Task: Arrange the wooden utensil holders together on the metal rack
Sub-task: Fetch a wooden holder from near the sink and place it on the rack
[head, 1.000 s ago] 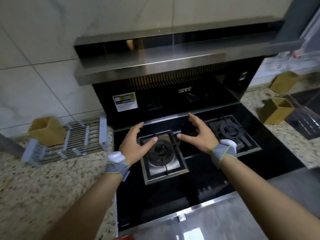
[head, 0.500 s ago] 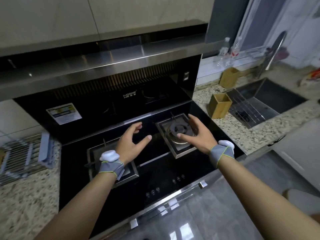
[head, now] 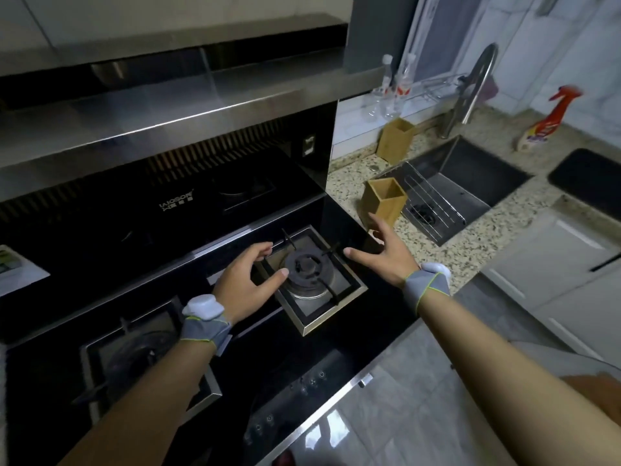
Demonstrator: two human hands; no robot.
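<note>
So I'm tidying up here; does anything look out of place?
Two wooden holders stand apart on the counter beside the sink, not together on any rack. Both hands are empty.

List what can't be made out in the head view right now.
- Metal rack: out of frame past the left edge.
- Near holder: base hidden behind the right hand.
- Far holder: inside not visible from this angle.
- Left burner: dark, blurred.
- Spray bottle label: too small to read.
- Left hand: open, empty.
</note>
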